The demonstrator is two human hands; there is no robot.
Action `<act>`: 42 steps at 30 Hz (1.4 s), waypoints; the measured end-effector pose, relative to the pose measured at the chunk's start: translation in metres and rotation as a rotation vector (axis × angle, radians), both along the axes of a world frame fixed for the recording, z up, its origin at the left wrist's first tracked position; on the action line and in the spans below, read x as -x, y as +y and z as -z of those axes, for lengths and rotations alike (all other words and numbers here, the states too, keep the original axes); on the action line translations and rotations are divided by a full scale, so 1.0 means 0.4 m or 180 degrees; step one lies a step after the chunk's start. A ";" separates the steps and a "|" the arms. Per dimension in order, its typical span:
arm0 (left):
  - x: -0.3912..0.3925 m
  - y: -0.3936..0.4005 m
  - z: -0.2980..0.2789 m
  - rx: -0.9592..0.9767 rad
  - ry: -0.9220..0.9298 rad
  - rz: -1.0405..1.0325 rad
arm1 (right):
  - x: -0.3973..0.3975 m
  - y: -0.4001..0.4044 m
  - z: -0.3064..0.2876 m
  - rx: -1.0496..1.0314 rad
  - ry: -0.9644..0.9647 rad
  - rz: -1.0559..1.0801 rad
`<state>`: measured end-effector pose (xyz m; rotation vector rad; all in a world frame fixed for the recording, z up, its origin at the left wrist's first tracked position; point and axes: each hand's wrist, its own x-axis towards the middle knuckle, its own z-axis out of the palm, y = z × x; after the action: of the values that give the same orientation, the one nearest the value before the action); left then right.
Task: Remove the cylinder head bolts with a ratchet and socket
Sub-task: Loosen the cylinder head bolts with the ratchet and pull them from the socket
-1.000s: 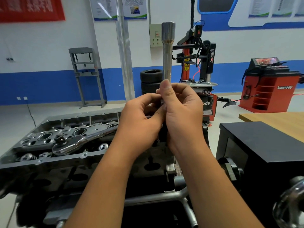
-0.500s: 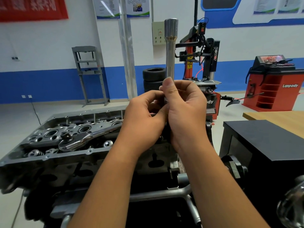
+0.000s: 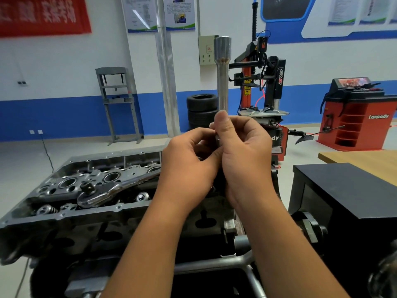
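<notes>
— What are the fingers doing?
— Right hand [image 3: 245, 155] and left hand [image 3: 189, 166] pinch the lower end of the upright long socket [image 3: 222, 82].
— The ratchet [image 3: 111, 191]?
— Lying on the cylinder head [image 3: 71, 214], left of the hands.

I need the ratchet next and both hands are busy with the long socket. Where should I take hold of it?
Grip the ratchet by its handle shaft, coming from above on the right. It lies flat across the cylinder head, its head with the square drive turned up at the left; the handle runs right, its end hidden behind the left hand.
</notes>
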<state>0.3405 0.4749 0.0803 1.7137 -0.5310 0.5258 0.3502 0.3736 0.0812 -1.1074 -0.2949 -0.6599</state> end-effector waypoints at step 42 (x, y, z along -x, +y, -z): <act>0.003 -0.004 0.004 -0.0299 -0.0125 -0.0215 | -0.007 0.006 0.001 0.0072 -0.0031 0.0117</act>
<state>0.3392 0.4734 0.0787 1.8189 -0.5344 0.5916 0.3530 0.3760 0.0806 -1.1338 -0.2915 -0.6961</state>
